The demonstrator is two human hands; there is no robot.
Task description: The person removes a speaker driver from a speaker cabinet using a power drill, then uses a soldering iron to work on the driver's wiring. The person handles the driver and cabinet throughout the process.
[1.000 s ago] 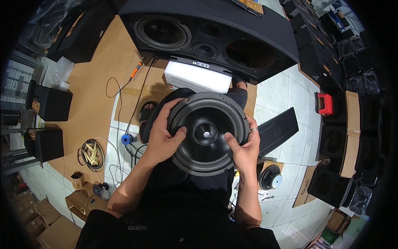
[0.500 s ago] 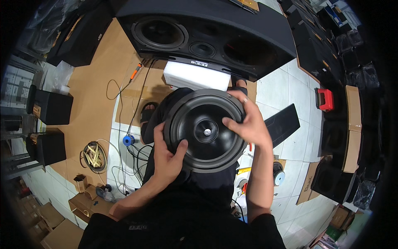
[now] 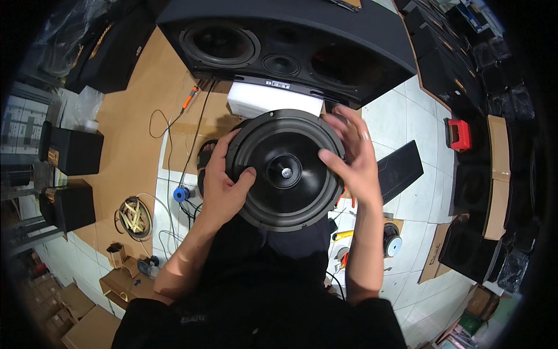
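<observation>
Holding the driver (image 3: 285, 172) above the lap (image 3: 290, 248), the left hand (image 3: 224, 189) has its thumb on the front and its fingers round the left edge. The right hand (image 3: 358, 161) curves wide by the upper right edge, thumb over the front, fingers blurred; I can't tell whether it grips. Just beyond, I see a white block (image 3: 273, 100) near the big cabinet (image 3: 279, 20). Its left opening holds a woofer (image 3: 220, 45) and a smaller cone (image 3: 281, 65) sits mid-face; the right opening is too dark for me to read. Off right, I get a black panel (image 3: 402, 173) and, lower in view, a second driver (image 3: 392, 243). To the left lies a blue spool (image 3: 181, 194), then a round ring (image 3: 148, 222) with pale strips (image 3: 135, 217) inside it. Below that stands a brown box (image 3: 121, 285), its contents unclear to me. At far right, a red item (image 3: 460, 135) is near stacked black boxes (image 3: 468, 195).
</observation>
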